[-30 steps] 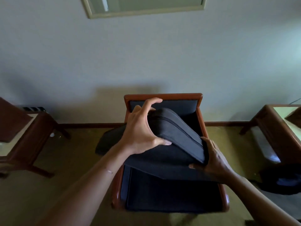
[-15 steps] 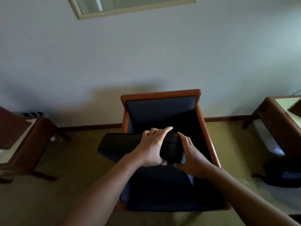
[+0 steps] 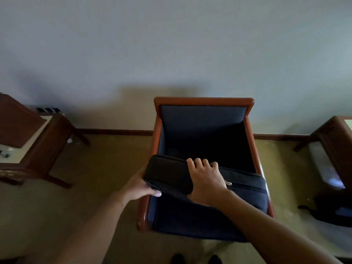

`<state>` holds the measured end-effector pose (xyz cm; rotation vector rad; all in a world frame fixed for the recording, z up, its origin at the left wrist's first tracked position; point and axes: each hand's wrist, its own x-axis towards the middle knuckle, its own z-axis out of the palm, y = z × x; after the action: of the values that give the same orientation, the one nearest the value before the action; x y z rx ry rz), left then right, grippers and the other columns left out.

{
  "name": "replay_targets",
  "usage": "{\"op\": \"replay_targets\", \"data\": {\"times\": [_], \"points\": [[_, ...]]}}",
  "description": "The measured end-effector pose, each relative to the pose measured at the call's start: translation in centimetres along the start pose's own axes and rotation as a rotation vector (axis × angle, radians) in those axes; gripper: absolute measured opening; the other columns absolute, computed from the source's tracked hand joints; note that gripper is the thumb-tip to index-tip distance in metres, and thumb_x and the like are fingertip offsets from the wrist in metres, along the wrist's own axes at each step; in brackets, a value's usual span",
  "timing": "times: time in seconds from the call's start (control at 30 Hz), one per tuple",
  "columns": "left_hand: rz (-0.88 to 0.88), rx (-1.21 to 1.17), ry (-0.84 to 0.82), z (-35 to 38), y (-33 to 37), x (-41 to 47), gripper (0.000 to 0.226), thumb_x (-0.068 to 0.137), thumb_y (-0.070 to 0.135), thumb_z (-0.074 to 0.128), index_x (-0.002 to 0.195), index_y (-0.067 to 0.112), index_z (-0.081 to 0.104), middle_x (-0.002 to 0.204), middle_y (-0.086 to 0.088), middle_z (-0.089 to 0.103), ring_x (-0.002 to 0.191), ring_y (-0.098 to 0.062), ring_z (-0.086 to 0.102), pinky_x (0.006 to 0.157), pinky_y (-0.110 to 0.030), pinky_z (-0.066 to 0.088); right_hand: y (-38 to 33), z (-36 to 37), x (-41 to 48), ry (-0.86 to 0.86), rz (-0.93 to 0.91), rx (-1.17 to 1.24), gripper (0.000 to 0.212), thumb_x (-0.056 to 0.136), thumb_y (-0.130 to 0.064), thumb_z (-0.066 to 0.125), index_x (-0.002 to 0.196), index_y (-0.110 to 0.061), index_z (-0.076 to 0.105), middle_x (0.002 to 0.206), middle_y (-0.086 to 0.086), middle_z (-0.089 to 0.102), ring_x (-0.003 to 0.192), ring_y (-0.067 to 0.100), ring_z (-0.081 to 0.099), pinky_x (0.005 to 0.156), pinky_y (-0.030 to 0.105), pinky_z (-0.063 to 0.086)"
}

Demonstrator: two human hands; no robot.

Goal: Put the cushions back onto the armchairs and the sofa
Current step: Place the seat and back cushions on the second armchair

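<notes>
A wooden-framed armchair [image 3: 203,101] with dark blue upholstery stands against the wall in the middle of the view. A dark zipped cushion [image 3: 245,189] lies across its seat from armrest to armrest, over the blue seat cushion [image 3: 190,220]. My left hand [image 3: 140,184] grips the cushion's left end at the left armrest. My right hand [image 3: 204,180] lies over the cushion's top edge, fingers curled over the far side. The back part of the seat behind the cushion is in deep shadow.
A wooden side table [image 3: 38,147] stands at the left on the olive carpet [image 3: 102,168]. Another wooden table [image 3: 335,141] is at the right, with a dark bag [image 3: 335,212] on the floor below it. The wall rises right behind the chair.
The cushion has swung from sticking out over the left armrest to lying across the seat. My left hand has shifted to its left end; my right hand has moved on top.
</notes>
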<state>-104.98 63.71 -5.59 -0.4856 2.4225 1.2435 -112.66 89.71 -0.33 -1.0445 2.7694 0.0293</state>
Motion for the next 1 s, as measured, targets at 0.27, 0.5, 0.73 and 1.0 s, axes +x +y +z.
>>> {"op": "replay_targets", "data": {"times": [0.27,0.5,0.73,1.0], "points": [[0.088,-0.163,0.053,2.0,1.6,-0.7,0.100,0.061,0.004,0.096,0.140,0.036,0.043,0.126,0.009,0.062,0.115,-0.009,0.064,0.093,-0.031,0.055,1.2,-0.2,-2.5,0.097,-0.043,0.047,0.099,0.069,-0.056,0.076,0.147,-0.018,0.029,0.130,0.004,0.053,0.119,0.029,0.052,0.100,0.050,0.042],[0.345,-0.246,0.237,1.2,10.1,-1.9,0.101,0.048,0.005,0.101,0.132,0.035,0.054,0.126,0.012,0.068,0.117,-0.012,0.066,0.089,-0.034,0.059,7.9,-4.6,-4.9,0.268,-0.021,0.229,0.101,0.056,-0.063,0.081,0.140,-0.022,0.043,0.123,-0.001,0.061,0.112,0.028,0.058,0.092,0.045,0.048],[0.625,-0.203,0.312,1.3,21.1,-4.9,0.090,0.045,0.007,0.103,0.123,0.024,0.060,0.118,0.004,0.066,0.109,-0.012,0.063,0.090,-0.025,0.051,14.0,-8.9,-8.6,0.487,0.003,0.506,0.100,0.052,-0.053,0.091,0.137,-0.019,0.050,0.124,0.002,0.065,0.112,0.028,0.063,0.091,0.041,0.052],[0.784,0.332,0.304,5.2,27.8,-2.6,0.097,0.051,0.034,0.100,0.136,0.018,0.057,0.122,0.002,0.057,0.115,-0.023,0.053,0.103,-0.045,0.043,17.5,-3.1,-9.1,0.398,0.194,0.807,0.113,0.046,-0.045,0.091,0.143,-0.024,0.035,0.130,0.001,0.058,0.114,0.023,0.060,0.090,0.033,0.046]]}}
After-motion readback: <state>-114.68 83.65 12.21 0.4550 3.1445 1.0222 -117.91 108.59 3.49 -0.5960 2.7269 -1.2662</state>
